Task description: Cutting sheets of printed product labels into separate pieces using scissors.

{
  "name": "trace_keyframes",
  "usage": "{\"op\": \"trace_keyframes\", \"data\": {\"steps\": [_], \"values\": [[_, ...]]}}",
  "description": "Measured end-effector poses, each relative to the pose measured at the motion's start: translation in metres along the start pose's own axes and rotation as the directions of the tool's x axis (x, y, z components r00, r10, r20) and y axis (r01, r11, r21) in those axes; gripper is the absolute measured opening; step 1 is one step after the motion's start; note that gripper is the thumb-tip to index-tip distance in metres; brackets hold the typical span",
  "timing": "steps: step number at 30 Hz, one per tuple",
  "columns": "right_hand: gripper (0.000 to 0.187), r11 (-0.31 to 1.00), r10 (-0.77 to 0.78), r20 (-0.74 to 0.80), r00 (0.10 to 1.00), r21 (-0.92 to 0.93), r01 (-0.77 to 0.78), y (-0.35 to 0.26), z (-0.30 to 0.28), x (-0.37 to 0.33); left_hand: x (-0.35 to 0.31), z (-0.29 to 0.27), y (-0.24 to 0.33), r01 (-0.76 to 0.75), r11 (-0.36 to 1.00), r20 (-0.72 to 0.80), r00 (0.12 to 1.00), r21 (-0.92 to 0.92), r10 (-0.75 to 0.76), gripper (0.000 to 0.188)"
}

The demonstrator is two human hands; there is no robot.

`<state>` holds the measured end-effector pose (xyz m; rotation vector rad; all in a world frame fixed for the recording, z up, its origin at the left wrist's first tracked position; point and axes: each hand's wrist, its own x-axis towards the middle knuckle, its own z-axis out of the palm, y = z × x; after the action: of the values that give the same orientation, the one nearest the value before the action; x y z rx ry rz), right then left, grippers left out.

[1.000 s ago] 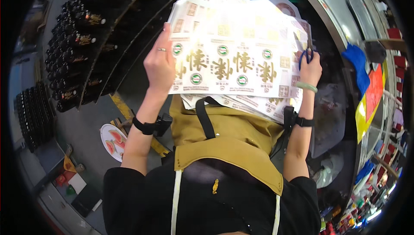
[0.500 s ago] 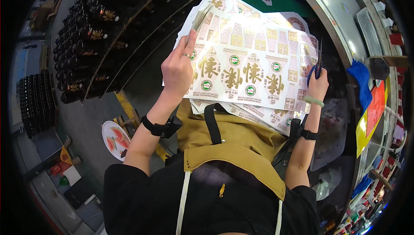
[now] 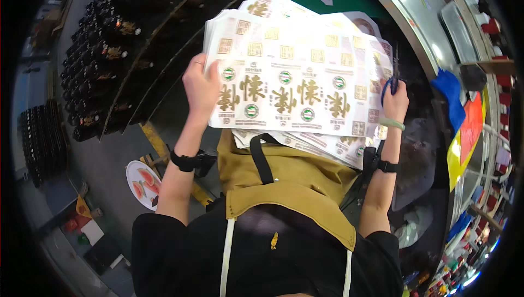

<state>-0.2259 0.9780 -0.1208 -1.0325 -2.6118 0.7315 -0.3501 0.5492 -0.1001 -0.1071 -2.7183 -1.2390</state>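
Observation:
Across my lap lies a stack of printed label sheets [image 3: 267,106], white with gold characters and green round marks. My left hand [image 3: 201,85] grips the left edge of the upper sheets, thumb on top and the other fingers underneath. At the right edge, my right hand [image 3: 395,100] is closed around scissors [image 3: 394,73] with dark blue handles, the blades pointing away from me. That hand is also against the sheets' right edge; whether it pinches them is hidden. More sheets [image 3: 327,147] stick out below, over my tan apron [image 3: 295,188].
Rows of dark bottles [image 3: 101,62] stand at the left. A round stool [image 3: 143,183] with a watermelon picture is on the floor there. A metal counter edge [image 3: 420,19] curves along the right, beside a blue cloth [image 3: 448,95] and a plastic bag [image 3: 412,229].
My left hand has moved left and a little down, drawing the top sheets' left side with it. My right hand keeps the scissors at the right edge.

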Motion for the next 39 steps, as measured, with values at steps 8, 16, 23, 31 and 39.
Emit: {"op": "trace_keyframes", "data": {"steps": [8,16,23,31,39], "values": [[0.047,1.0,0.013,0.078,0.997,0.016,-0.014,0.007,-0.011,0.008,-0.002,-0.005,-0.028,0.075,0.944,0.128,0.991,-0.322,-0.035,0.008],[0.028,0.971,-0.164,-0.318,0.934,0.113,0.209,0.019,-0.024,0.004,0.003,-0.027,-0.027,0.168,0.595,0.168,0.984,-0.786,-0.057,0.012],[0.025,0.394,0.037,0.008,0.999,0.919,-0.022,0.002,-0.076,0.011,0.027,-0.059,-0.046,0.059,0.435,0.107,0.991,-0.898,0.086,0.034],[0.024,0.33,-0.099,-0.077,0.992,0.938,0.106,-0.024,-0.088,0.01,0.058,-0.053,-0.032,0.171,0.323,0.227,0.963,-0.931,0.144,0.027],[0.022,0.352,-0.077,0.008,0.997,0.936,0.02,0.003,-0.063,0.015,0.076,-0.04,-0.024,0.154,0.691,0.319,0.941,-0.706,0.116,0.046]]}}
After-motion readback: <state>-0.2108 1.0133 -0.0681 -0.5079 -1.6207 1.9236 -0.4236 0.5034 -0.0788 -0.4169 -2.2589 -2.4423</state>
